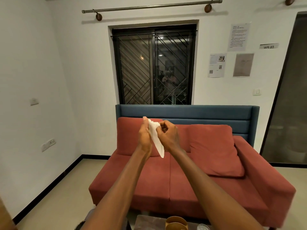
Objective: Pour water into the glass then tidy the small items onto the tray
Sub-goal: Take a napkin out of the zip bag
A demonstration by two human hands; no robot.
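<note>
between 2 hands (156, 135), 1 napkin (157, 140)

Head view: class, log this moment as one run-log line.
left hand: flat against napkin | right hand: pinching napkin | glass: at bottom edge
</note>
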